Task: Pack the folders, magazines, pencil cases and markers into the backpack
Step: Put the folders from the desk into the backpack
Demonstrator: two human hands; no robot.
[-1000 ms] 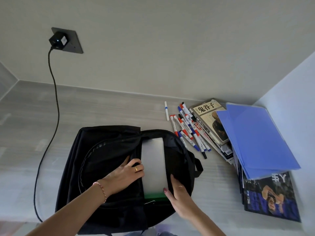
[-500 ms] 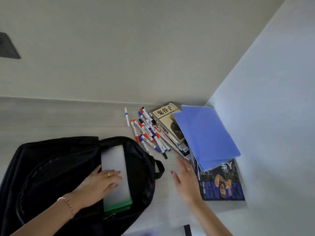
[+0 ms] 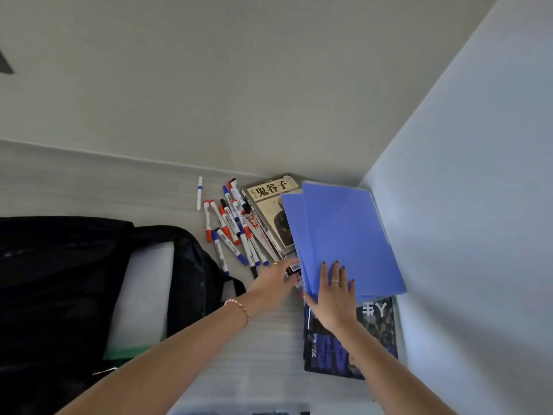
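Both hands have left the backpack [image 3: 59, 280] at 9 o'clock and gone to the pile at 2 o'clock. Right hand [image 3: 335, 292] lies flat, fingers spread, on the blue folders [image 3: 344, 232]; left hand [image 3: 273, 280] reaches their edge, grip unclear. Folders look next in. Markers [image 3: 233, 226] lie beyond on the worktop [image 3: 89, 190].

A home study corner: wood-grain desk [image 3: 89, 187] against plain walls [image 3: 239, 85], with magazines [image 3: 377, 333]
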